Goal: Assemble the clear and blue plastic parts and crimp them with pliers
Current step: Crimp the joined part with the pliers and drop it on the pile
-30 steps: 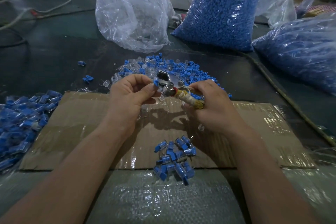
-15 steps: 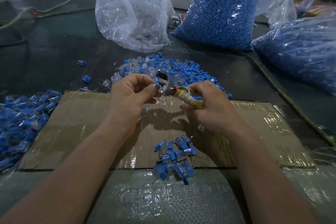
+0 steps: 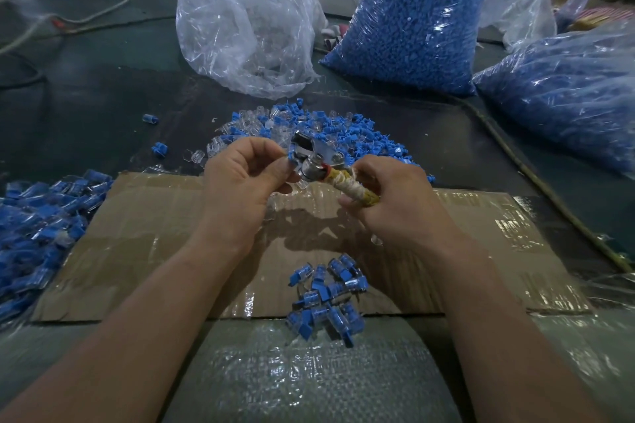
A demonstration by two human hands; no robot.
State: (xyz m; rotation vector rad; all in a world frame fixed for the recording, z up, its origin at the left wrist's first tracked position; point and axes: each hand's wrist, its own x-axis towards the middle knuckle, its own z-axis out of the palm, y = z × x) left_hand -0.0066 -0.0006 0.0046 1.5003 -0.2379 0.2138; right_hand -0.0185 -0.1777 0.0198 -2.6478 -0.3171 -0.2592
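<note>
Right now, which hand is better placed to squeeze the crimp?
Right, most likely. The right hand grips the pliers by the wrapped handle, so it can squeeze. The left hand is busy pinching the part at the pliers' head.

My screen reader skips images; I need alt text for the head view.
The left hand pinches a small blue part at the head of pliers whose wrapped handle the right hand grips, above a cardboard sheet. A pile of loose blue and clear parts lies behind; assembled pieces lie nearer.
</note>
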